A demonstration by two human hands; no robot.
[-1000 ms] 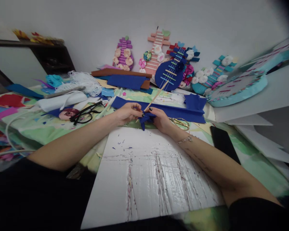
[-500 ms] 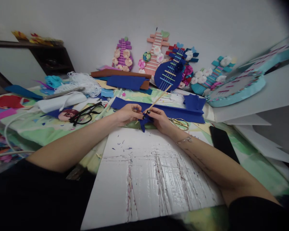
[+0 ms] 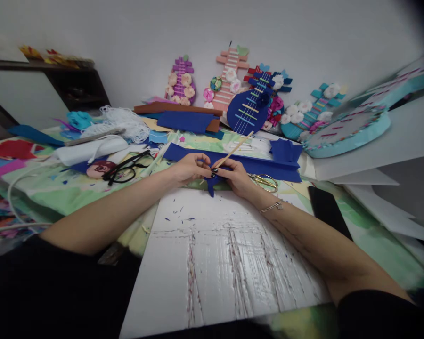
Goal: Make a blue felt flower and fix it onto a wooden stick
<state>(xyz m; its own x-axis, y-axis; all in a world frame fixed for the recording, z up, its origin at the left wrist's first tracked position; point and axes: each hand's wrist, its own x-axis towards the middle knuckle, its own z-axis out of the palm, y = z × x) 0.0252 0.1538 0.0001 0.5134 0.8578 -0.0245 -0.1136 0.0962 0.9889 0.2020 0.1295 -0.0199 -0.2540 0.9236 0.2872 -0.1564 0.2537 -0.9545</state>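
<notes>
My left hand (image 3: pixel 190 167) and my right hand (image 3: pixel 236 175) meet at the far edge of a scored white board (image 3: pixel 226 254). Together they pinch a small piece of dark blue felt (image 3: pixel 211 184) wrapped round a thin wooden stick (image 3: pixel 233 150). The stick slants up and to the right from between my fingers. Both hands have their fingers curled closed on the felt and stick. A long dark blue felt strip (image 3: pixel 268 165) lies just behind them.
Gold scissors (image 3: pixel 265 181) lie right of my right hand, a black phone (image 3: pixel 328 211) further right. Black glasses (image 3: pixel 125 169) rest at left. Felt guitar-shaped crafts (image 3: pixel 249 103) lean on the wall. White yarn (image 3: pixel 122 120) and felt scraps crowd the left.
The stick has tilted slightly more to the right and my fingers have drawn closer together on the blue felt; less of the felt shows below my hands.
</notes>
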